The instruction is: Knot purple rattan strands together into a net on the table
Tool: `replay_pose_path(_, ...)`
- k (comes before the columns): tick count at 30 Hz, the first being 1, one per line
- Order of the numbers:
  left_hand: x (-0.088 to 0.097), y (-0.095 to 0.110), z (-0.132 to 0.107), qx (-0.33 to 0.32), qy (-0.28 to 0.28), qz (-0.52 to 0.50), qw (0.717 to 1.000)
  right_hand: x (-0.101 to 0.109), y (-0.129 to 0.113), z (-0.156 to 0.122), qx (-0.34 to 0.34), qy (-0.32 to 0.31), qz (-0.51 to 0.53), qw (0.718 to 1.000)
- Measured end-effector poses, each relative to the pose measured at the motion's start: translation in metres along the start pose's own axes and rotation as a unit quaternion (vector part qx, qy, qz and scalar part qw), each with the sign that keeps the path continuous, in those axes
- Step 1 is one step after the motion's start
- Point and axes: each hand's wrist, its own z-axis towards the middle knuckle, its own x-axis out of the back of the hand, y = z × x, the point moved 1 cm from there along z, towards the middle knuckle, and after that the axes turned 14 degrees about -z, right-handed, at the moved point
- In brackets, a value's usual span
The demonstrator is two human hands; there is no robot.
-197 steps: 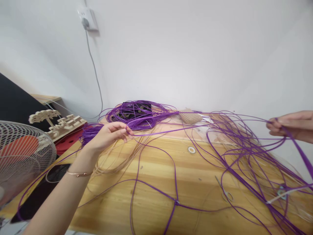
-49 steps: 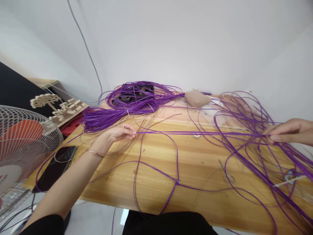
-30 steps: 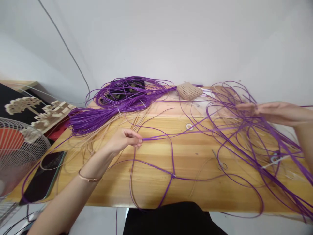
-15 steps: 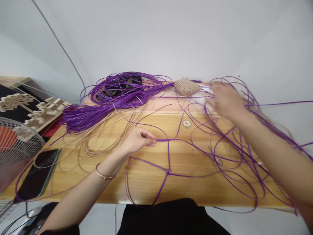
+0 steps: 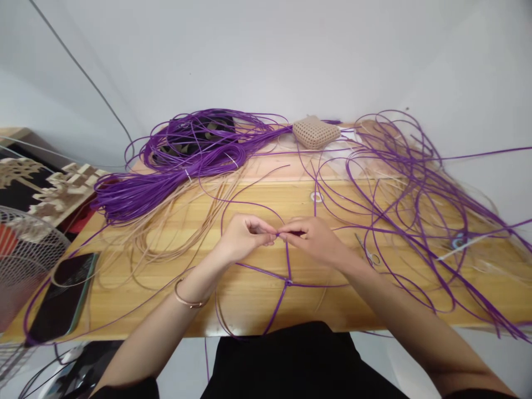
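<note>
Purple cord (image 5: 287,257) runs up from a small knot (image 5: 287,282) on the wooden table, from which several strands spread out. Above that knot my left hand (image 5: 245,237) pinches the purple cord between thumb and fingertips. My right hand (image 5: 311,238) pinches the same cord, its fingertips nearly touching those of the left. Only a sliver of purple shows between the two pinches; the rest there is hidden by the fingers. Just beyond the hands lies a white ring (image 5: 316,197).
A thick purple cord bundle (image 5: 141,195) and tan strands (image 5: 166,256) lie at left, near a phone (image 5: 62,296). A woven beige piece (image 5: 316,132) sits at the back. Small scissors (image 5: 369,255) and tangled purple strands (image 5: 415,221) are at right. A fan guard (image 5: 29,260) stands beside the table.
My right hand has come from the tangled cords at the back right to meet my left hand, and now pinches the cord. The left hand keeps its pinch.
</note>
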Motion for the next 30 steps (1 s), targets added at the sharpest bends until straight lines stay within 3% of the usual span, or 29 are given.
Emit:
replay_pose_path(4, -0.004, -0.004, -0.006, -0.065, -0.004, 0.108, 0.992, 0.007, 0.004, 0.004, -0.093, -0.093, 0.099, 0.986)
replay_pose_path(8, -0.006, -0.009, -0.006, -0.112, -0.027, 0.156, 0.981, 0.006, 0.012, 0.004, -0.109, -0.117, 0.142, 0.977)
replay_pose_path(12, -0.007, -0.021, -0.004, -0.093, -0.039, 0.135, 0.986, 0.006, 0.015, -0.007, -0.075, -0.077, 0.106, 0.989)
replay_pose_path(15, -0.011, -0.036, -0.006, -0.069, -0.067, 0.211, 0.973, 0.006, 0.02, -0.023, -0.052, -0.024, 0.052, 0.997)
replay_pose_path(19, -0.02, -0.055, -0.015, -0.052, -0.209, 0.413, 0.885, -0.001, 0.029, -0.046, -0.044, 0.015, 0.012, 0.999)
replay_pose_path(21, -0.025, -0.06, -0.019, -0.05, -0.243, 0.453, 0.856, -0.009, 0.033, -0.053, -0.044, 0.017, 0.007, 0.999)
replay_pose_path(25, -0.027, -0.065, -0.024, -0.035, -0.263, 0.463, 0.846, -0.026, 0.036, -0.062, -0.057, 0.054, 0.021, 0.997)
replay_pose_path(30, -0.022, -0.061, -0.029, -0.04, -0.27, 0.445, 0.853, -0.037, 0.034, -0.063, -0.032, 0.099, 0.048, 0.993)
